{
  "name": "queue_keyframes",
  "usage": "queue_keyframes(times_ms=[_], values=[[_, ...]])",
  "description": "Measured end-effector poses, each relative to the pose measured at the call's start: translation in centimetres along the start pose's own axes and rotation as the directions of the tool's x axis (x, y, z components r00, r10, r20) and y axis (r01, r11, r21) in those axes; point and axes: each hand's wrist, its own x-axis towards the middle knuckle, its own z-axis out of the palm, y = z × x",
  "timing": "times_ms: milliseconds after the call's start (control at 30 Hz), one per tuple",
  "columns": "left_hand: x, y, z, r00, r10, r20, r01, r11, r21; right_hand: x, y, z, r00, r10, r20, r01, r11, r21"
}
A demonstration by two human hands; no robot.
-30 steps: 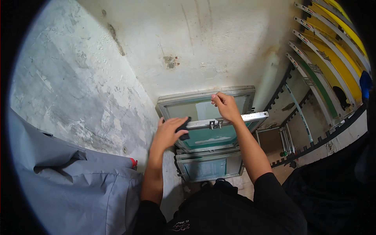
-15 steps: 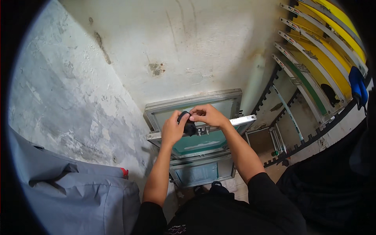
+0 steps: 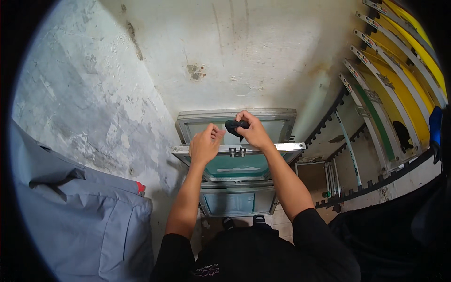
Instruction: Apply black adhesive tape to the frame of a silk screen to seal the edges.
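Above a metal-edged screen frame (image 3: 275,147) with green mesh, my right hand (image 3: 256,134) pinches a small dark bundle (image 3: 232,126), soft-looking and black, perhaps cloth. Its exact kind does not show. To the left of that bundle, my left hand (image 3: 205,144) is raised with thumb and fingertips pressed together. Whatever sits in that pinch, if anything, is too small to make out. Two small metal clamps (image 3: 237,152) sit on the frame's top bar, between and below my hands.
A second screen frame (image 3: 188,115) leans behind against the stained wall (image 3: 263,56). Another frame (image 3: 230,202) with a bluish panel stands nearer my feet. On the right, a black toothed rack (image 3: 345,207) holds several yellow and green screens (image 3: 404,94). Grey fabric (image 3: 89,211) fills the lower left.
My hands have come apart. The black bundle has left my left hand and is now held by my right, slightly higher. The clamps show more fully, and the view has shifted slightly.
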Motion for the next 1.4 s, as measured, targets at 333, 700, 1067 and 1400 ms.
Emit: queue_keyframes(times_ms=[333,700,1067,1400], values=[[-0.6,0.3,0.9,0.983,-0.009,-0.183,0.070,0.942,0.327,0.5,-0.5,0.3,0.850,0.252,0.463,-0.242,0.967,-0.081],[-0.4,1.5,1.2,0.973,-0.112,-0.201,0.178,0.918,0.355,-2.4,-2.2,-7.4,0.908,0.107,0.405,0.110,0.872,-0.477],[-0.2,1.2,1.7,0.958,-0.109,-0.265,0.202,0.914,0.352,-12.0,-4.7,-20.6,0.996,0.083,-0.030,-0.088,0.897,-0.433],[0.2,1.6,1.7,0.962,-0.104,-0.254,0.183,0.932,0.314,-13.7,-8.1,-15.8,0.981,-0.196,0.006,0.151,0.732,-0.664]])
